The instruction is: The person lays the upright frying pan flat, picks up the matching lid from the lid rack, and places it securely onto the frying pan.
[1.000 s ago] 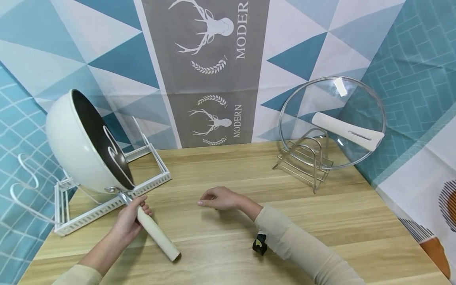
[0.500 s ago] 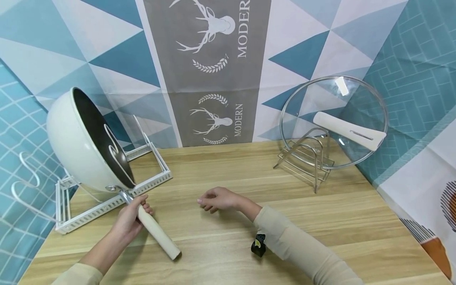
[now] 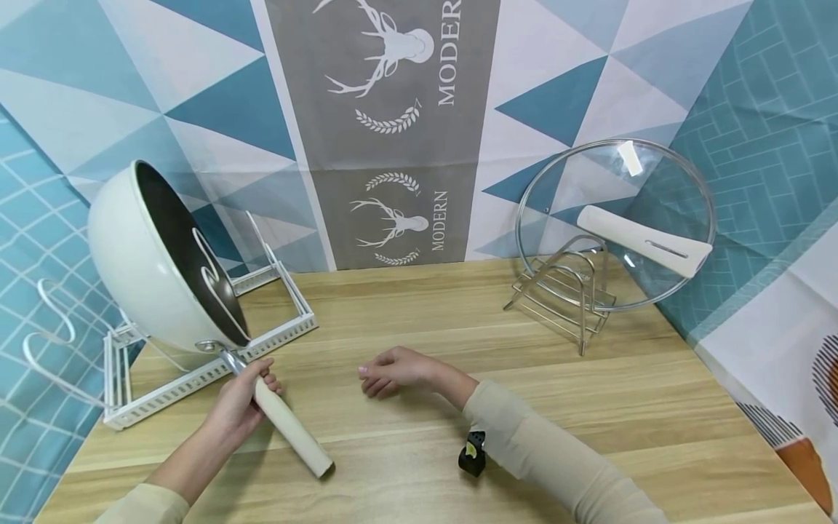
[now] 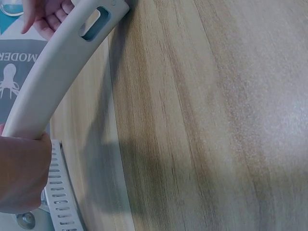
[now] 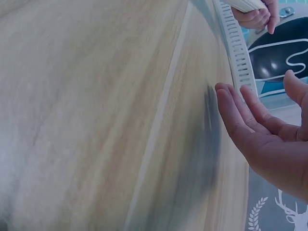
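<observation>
A cream wok (image 3: 147, 262) with a dark inside leans tilted in a white rack (image 3: 196, 371) at the table's left. My left hand (image 3: 238, 407) grips the wok's long cream handle (image 3: 288, 429) near its metal neck; the left wrist view shows the same handle (image 4: 53, 72) running out from my fist (image 4: 21, 175). My right hand (image 3: 389, 371) rests on the wooden table (image 3: 589, 407) to the right of the handle, fingers loosely relaxed and holding nothing. In the right wrist view that right hand (image 5: 262, 127) is open, palm showing.
A glass lid (image 3: 615, 218) with a cream handle stands upright in a metal wire stand (image 3: 566, 298) at the back right. A small black object (image 3: 473, 453) lies by my right sleeve. Patterned cloth covers the wall behind.
My right hand has sunk slightly toward the table and drifted a little left. The left hand and the wok have stayed put.
</observation>
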`<state>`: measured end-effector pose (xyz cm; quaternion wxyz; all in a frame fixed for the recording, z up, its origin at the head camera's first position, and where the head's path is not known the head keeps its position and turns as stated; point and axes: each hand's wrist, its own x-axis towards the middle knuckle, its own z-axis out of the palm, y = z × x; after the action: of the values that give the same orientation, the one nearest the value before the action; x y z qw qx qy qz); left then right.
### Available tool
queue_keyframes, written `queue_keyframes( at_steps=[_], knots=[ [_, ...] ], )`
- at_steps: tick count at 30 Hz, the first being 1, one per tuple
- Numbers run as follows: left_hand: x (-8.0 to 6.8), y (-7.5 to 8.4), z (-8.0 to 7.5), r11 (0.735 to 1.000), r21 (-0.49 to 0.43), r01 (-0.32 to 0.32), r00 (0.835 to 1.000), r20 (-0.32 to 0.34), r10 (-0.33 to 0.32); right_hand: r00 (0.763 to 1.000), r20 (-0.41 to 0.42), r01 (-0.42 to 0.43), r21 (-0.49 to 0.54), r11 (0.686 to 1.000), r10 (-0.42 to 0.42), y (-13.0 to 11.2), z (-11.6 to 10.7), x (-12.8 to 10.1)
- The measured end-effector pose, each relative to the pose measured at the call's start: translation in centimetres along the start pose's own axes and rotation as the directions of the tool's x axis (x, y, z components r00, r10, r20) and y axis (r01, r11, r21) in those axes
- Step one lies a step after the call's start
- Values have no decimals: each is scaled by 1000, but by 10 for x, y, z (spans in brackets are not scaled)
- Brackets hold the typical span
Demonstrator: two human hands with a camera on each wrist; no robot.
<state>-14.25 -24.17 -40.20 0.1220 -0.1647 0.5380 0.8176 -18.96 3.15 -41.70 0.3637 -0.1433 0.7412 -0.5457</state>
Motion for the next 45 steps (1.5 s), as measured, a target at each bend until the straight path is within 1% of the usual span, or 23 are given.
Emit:
queue_keyframes(
  at_steps=[6, 11, 16, 27, 32, 45],
  knots=[
    [1, 1, 0, 1000, 6, -3, 1000, 5, 3, 999, 32, -14, 40, 999, 12, -1, 5, 2],
    [1, 1, 0, 1000, 6, -6, 1000, 8, 6, 999, 37, -15, 55, 998, 13, -2, 7, 4],
    [-2, 0, -1, 1000, 16, -2, 1000, 2, 2, 999, 49, -5, 116, 993, 0, 0, 12, 8],
    [-2, -1, 0, 1000, 26, -7, 1000, 4, 7, 999, 34, -39, 213, 976, 32, 2, 17, 15],
    [-1, -2, 0, 1000, 27, -8, 1000, 2, 8, 998, 39, -47, 225, 973, 39, 2, 21, 16],
    [-3, 0, 3, 1000, 19, 2, 1000, -21, -2, 997, 76, -29, 256, 966, 10, 1, 31, 20]
  ],
)
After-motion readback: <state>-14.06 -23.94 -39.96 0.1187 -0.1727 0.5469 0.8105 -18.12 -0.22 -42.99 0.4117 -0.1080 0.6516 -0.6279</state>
